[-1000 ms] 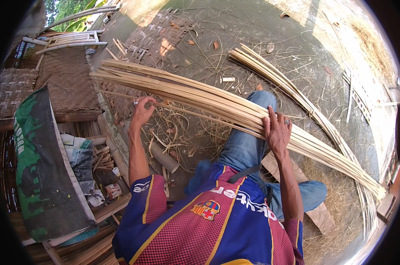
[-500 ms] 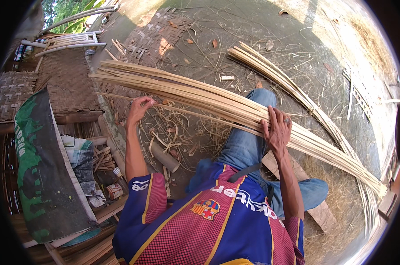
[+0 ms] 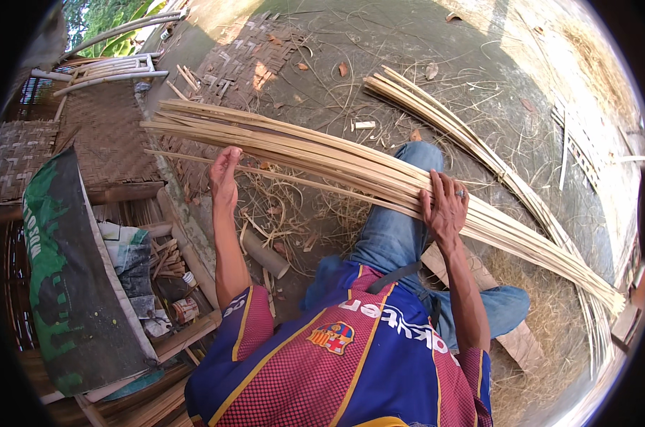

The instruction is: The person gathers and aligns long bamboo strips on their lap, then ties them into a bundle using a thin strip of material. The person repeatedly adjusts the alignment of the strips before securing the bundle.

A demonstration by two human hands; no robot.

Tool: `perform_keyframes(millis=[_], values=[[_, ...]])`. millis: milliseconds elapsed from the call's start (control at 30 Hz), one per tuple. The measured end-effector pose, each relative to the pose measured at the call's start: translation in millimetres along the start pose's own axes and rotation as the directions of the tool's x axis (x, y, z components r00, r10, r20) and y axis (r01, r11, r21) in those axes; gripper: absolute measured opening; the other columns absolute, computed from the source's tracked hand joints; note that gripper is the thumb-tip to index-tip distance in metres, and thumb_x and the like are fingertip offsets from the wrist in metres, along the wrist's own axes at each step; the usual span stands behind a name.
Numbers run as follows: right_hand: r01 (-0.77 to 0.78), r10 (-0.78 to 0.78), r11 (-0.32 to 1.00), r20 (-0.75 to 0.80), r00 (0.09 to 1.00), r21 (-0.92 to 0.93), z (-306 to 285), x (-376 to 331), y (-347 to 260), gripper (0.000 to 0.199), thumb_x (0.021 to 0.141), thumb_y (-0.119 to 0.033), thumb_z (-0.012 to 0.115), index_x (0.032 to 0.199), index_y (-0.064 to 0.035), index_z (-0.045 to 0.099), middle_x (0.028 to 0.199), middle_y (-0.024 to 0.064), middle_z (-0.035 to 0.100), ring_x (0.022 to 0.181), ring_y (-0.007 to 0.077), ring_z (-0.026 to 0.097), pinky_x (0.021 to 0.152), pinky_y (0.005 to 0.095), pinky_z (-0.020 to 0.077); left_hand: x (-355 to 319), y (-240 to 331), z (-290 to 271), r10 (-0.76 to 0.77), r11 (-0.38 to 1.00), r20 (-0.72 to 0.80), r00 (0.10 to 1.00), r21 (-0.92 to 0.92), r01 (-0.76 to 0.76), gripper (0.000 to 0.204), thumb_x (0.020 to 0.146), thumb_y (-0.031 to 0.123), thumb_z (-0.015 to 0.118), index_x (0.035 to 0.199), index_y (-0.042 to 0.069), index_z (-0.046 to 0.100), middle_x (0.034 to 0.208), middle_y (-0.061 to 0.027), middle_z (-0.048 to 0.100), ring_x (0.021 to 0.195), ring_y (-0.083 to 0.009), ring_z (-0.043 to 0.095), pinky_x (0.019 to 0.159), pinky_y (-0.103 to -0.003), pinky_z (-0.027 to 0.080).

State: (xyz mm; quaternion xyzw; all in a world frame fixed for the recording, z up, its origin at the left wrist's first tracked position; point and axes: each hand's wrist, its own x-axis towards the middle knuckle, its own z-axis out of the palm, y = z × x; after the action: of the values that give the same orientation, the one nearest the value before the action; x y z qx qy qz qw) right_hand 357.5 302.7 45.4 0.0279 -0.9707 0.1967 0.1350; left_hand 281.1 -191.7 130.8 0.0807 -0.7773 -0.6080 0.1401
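A long bundle of pale bamboo strips [image 3: 351, 167] is lying across the person's lap and blue-jeaned knee, running from the upper left down to the lower right over the dirt ground [image 3: 408, 43]. The right hand [image 3: 445, 206] is resting on top of the bundle near the knee, fingers [image 3: 436, 186] spread and curled over the strips, pressing rather than closing round them. The left hand [image 3: 224, 174] is reaching up to the lowest loose strip at the bundle's left end, fingers [image 3: 230, 153] half curled with their tips touching it; whether they are pinching it I cannot tell.

At the lower left, a wooden crate [image 3: 187, 334] is holding a small tin can [image 3: 185, 310], crumpled plastic bags and scraps of split cane, with a dark green sack [image 3: 66, 285] leaning just beside it. A second bundle of strips [image 3: 479, 149] is lying on the ground beyond the knee.

Since a second ago, the left hand has been sliding further left and up along the strips, while the right hand is staying where it was.
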Motion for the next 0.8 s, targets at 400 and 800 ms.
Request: perform_keyframes(millis=[400, 800], values=[[0.002, -0.002, 1.000, -0.023, 1.000, 0.013, 2, 0, 2, 0.051, 0.098, -0.042, 0.059, 0.139, -0.0121, 0.059, 0.131, 0.0084, 0.061, 0.123, 0.0297, 0.056, 0.114, 0.0467, 0.0312, 27, -5, 7, -0.414, 0.902, -0.255, 0.874, 0.017, 0.432, 0.033, 0.099, 0.020, 0.067, 0.124, -0.001, 0.064, 0.100, -0.0073, 0.072, 0.063, -0.0096, 0.062, 0.055, -0.023, 0.052], [-0.011, 0.012, 1.000, -0.013, 1.000, 0.017, -2, -2, -1, 0.050, 0.097, -0.040, 0.060, 0.139, -0.0119, 0.059, 0.131, 0.0083, 0.061, 0.124, 0.0287, 0.054, 0.114, 0.0463, 0.0310, 35, -31, 1, -0.328, 0.945, -0.217, 0.919, -0.068, 0.321, 0.015, 0.101, 0.019, 0.064, 0.112, 0.010, 0.067, 0.090, 0.0017, 0.064, 0.064, -0.0079, 0.055, 0.057, -0.024, 0.046]])
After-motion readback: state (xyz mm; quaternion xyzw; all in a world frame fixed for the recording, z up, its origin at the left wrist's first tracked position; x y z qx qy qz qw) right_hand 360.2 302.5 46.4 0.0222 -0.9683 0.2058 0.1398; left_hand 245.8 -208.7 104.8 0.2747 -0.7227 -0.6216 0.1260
